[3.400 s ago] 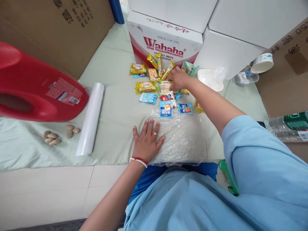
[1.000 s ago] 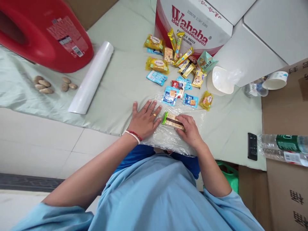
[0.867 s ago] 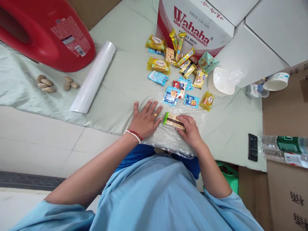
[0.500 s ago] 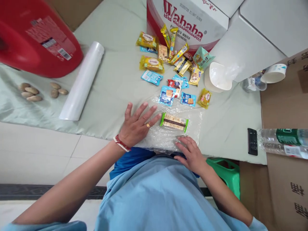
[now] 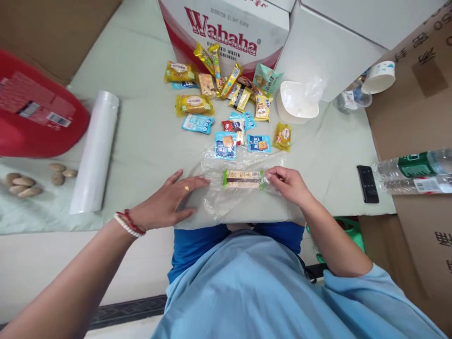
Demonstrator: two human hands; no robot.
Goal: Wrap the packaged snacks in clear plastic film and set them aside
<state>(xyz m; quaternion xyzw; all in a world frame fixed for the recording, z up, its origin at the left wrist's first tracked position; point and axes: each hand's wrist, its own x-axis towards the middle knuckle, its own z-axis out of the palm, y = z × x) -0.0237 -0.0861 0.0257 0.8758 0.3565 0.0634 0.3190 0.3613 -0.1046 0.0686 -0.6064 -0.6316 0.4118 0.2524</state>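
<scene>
A snack bar in a clear wrapper with green ends lies crosswise on a crinkled piece of clear plastic film near the table's front edge. Whether the film is a bag or a single sheet, I cannot tell. At the bar's right end my right hand is closed in a pinch on the film. My left hand lies open, palm down, with its fingers apart; its fingertips are at the film's left edge. A ring and beaded bracelets are on that hand and wrist.
Several packaged snacks lie beyond the film, before a Wahaha carton. A white bowl stands right of them. Leftward are a plastic roll, several stones and a red jug. A black phone and bottles lie right.
My right hand has moved up from the table edge to the bar's right end and pinched the film. My left hand has shifted left, away from the bar. The view has turned slightly.
</scene>
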